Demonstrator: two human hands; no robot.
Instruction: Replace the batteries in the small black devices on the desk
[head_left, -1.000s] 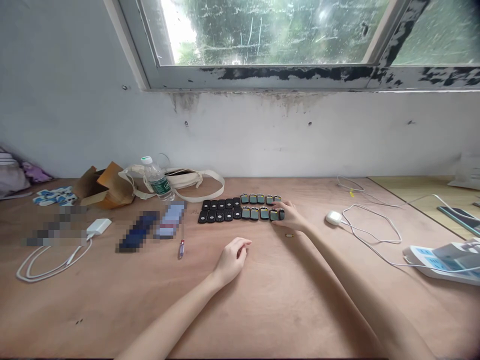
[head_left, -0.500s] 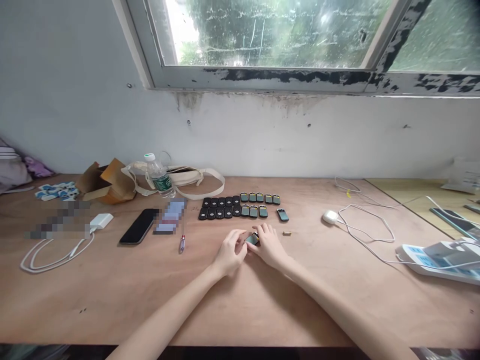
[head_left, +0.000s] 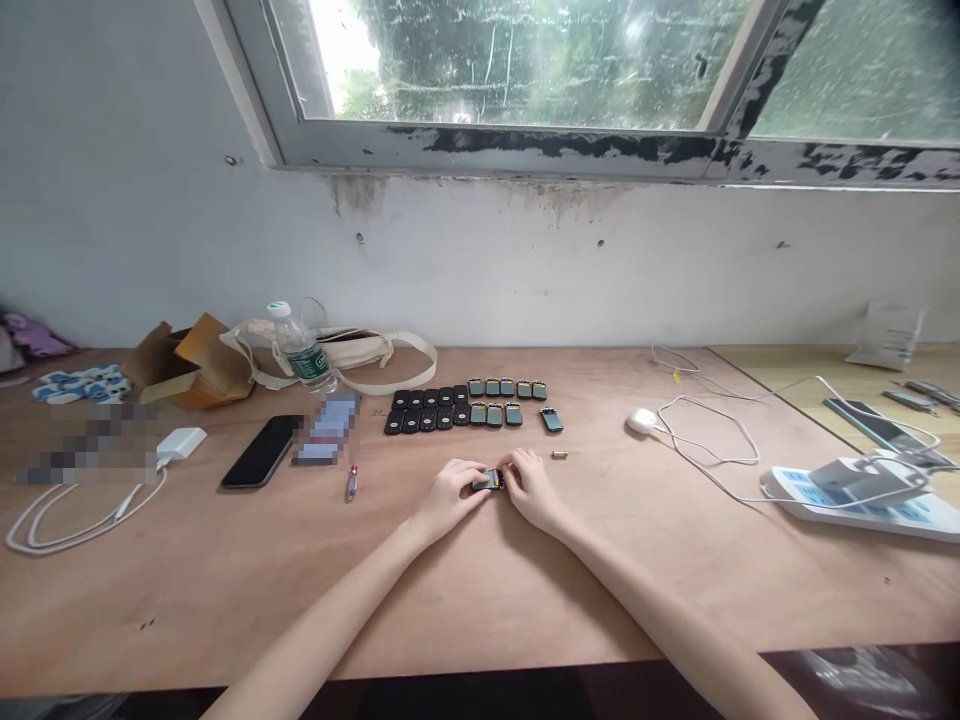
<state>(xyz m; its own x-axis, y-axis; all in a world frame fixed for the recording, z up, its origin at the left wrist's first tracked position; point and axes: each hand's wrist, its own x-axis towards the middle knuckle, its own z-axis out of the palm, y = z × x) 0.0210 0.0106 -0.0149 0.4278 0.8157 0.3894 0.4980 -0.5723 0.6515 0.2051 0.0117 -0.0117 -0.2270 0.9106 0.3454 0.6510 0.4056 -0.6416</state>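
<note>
Between my hands, just above the table, is a small dark device (head_left: 487, 480) with a grey-green face and a yellow strip. The fingers of my left hand (head_left: 452, 497) pinch its left end. My right hand (head_left: 531, 488) has its bent fingertips against the right end. Beyond them stand rows of black oval cases (head_left: 427, 420) and similar grey-faced devices (head_left: 495, 414). One such device (head_left: 551, 420) lies apart on the right. A small gold cylinder (head_left: 560, 455) rests beyond my right hand.
Left of my hands lie a small screwdriver (head_left: 352, 484), a black phone (head_left: 262, 452) and a white charger (head_left: 181, 444). A bottle (head_left: 309, 360) and an open cardboard box (head_left: 187, 375) stand behind. A power strip (head_left: 862, 500) and white cable are at right.
The device between my hands has turned from slanted to nearly level, its yellow strip now facing right. My right fingers have drawn back to its right end. The whole view has shifted slightly.
</note>
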